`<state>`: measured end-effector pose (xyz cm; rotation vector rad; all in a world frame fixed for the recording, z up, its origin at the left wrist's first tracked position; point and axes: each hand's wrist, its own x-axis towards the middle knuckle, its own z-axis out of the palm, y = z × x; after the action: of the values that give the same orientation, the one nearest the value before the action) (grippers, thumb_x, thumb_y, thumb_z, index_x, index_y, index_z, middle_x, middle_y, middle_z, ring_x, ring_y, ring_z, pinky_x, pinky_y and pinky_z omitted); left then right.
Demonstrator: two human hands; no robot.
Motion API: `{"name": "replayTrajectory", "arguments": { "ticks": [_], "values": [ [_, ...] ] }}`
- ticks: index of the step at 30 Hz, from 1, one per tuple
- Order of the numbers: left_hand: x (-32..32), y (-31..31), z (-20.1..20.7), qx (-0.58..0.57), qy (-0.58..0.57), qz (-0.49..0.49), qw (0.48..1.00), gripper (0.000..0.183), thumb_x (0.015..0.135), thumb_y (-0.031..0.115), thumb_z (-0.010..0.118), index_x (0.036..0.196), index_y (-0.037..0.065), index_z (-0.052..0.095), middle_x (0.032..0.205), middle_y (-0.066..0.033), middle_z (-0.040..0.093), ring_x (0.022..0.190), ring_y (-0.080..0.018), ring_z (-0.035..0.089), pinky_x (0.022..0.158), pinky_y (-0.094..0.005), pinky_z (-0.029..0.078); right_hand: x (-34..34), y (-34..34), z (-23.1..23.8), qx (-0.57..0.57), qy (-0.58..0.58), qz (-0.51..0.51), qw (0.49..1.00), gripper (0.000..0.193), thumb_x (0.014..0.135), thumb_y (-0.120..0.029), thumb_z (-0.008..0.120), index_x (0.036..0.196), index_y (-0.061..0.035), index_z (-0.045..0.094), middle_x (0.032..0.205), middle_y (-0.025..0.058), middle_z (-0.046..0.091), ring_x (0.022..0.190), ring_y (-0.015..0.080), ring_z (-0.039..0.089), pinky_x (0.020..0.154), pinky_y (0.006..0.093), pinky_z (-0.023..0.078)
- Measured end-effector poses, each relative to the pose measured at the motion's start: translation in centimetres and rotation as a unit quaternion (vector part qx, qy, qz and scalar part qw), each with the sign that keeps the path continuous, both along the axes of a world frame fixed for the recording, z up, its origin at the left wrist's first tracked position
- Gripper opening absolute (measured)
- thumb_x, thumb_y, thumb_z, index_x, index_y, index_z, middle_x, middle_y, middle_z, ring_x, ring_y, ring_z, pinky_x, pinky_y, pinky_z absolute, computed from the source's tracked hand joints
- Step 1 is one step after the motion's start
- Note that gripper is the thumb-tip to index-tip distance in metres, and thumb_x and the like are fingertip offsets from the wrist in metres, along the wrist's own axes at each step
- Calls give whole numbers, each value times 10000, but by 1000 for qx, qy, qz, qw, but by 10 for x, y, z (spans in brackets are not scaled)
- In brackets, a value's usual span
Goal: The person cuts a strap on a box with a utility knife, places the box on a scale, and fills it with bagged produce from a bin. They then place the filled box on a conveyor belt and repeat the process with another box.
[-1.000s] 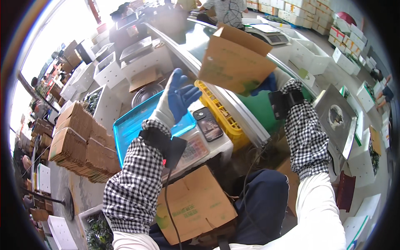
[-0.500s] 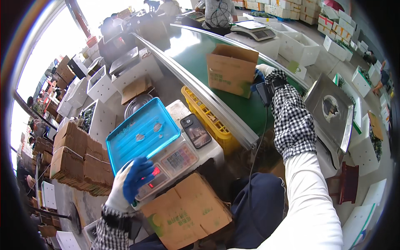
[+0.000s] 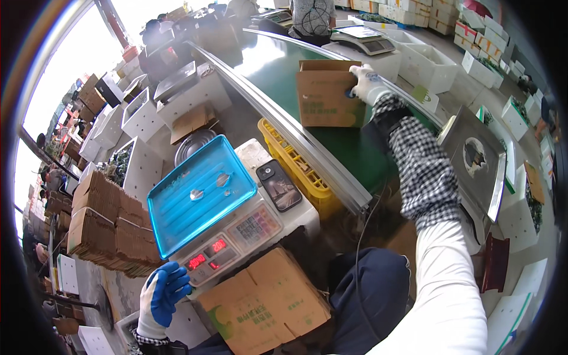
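Head view, looking down at a packing station. Right hand, in a white glove w/ checked sleeve, reached far fwd & rested against the right side of an open cardboard box. Fingers were spread flat on the box wall, touching it, not curled round anything. The box stood upright on a green conveyor that ran from upper left to lower right, w/ a metal rail along its near edge.

Left hand, in a blue & white glove, was low at the pic's lower left, just beside the front left corner of a scale. Fingers were loosely curled downward; can't tell if they gripped anything, & contact w/ the scale wasn't clear. The scale showed 2 red digit displays & a keypad on its front. A blue tray sat on top of it, w/ a few water drops on it.

A black phone lay face-up just right of the tray, on the scale's white top. A yellow crate sat between the scale & the conveyor rail. A flat cardboard sheet lay on the person's lap below the scale. Stacks of folded cartons stood left of the scale. White foam boxes lined the far left. A metal chute w/ a round hole sat right of the conveyor.
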<state>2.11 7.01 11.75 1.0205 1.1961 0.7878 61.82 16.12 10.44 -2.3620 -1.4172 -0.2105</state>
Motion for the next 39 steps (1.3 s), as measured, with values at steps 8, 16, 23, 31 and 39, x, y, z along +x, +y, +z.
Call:
{"name": "replayTrajectory", "arguments": {
  "ticks": [8, 16, 23, 31, 39],
  "values": [
    [-8, -15, 8, 12, 19, 1, 1000, 412, 921, 339, 486, 1187, 25, 511, 1077, -130, 598, 943, -208, 607, 805, -339, 516, 37, -21, -7, -38, -72, -37, 996, 544, 695, -77, 679, 1205, -189, 528, 1240, 161, 466, 1123, 335, 493, 937, 395, 432],
    [-11, -37, 26, 77, -47, -12, 996, 401, 940, 304, 448, 1228, 28, 490, 1135, -126, 586, 999, -207, 597, 851, -337, 496, -29, -47, 64, 180, -190, 67, 963, 588, 761, -234, 673, 1298, -169, 442, 1274, 173, 466, 1151, 309, 486, 947, 403, 413],
    [-93, -116, 99, 170, -60, 115, 977, 419, 959, 291, 389, 1277, 24, 446, 1195, -133, 558, 1085, -203, 557, 925, -346, 455, -221, -88, 148, 161, 460, 615, 620, 438, 915, -248, 483, 1274, -2, 437, 1222, 129, 516, 1087, 235, 534, 920, 327, 432],
    [-200, -265, 92, 276, 38, 350, 894, 422, 926, 306, 466, 1204, -10, 489, 1099, -146, 582, 992, -242, 592, 862, -366, 493, -384, -83, -3, 26, 256, 698, 669, 318, 777, 6, 646, 1081, -53, 575, 1006, 63, 584, 886, 150, 563, 788, 279, 464],
    [-316, -575, -17, 16, 417, 675, 608, 240, 887, 240, 542, 1049, 65, 565, 840, -13, 590, 684, -113, 558, 584, -253, 483, -463, -193, -69, -296, -46, 699, 649, 811, 666, -420, 730, 1272, 9, 405, 1257, 248, 447, 1178, 374, 427, 966, 421, 373]
  ]
}}
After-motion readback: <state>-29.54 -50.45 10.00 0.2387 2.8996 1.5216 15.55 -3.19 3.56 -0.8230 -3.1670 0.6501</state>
